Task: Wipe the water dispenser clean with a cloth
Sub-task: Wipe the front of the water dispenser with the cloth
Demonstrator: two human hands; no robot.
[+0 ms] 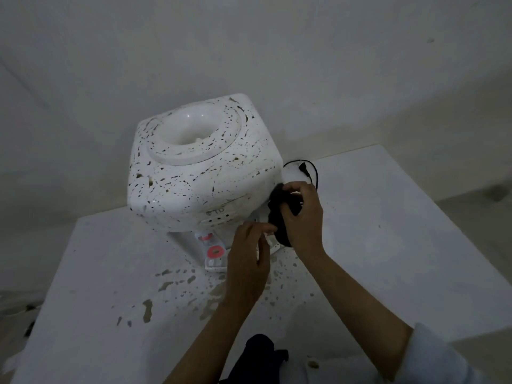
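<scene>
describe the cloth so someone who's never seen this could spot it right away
Find the white speckled water dispenser on the white table. At its right front corner, the right hand grips a bunched black cloth. It is the only dark, soft thing against the dispenser.

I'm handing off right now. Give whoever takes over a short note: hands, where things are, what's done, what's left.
Right hand: grips the dark cloth, bunched against the front right corner of the water dispenser.
Left hand: fingers curled near the cloth's lower end, just in front of the dispenser; whether it pinches the cloth is unclear.
Dispenser stands on the white table, power cord behind it.
Done: nothing visibly wiped; top and sides are speckled all over.
Left: wipe top, sides and front; table in front is spattered too.
</scene>
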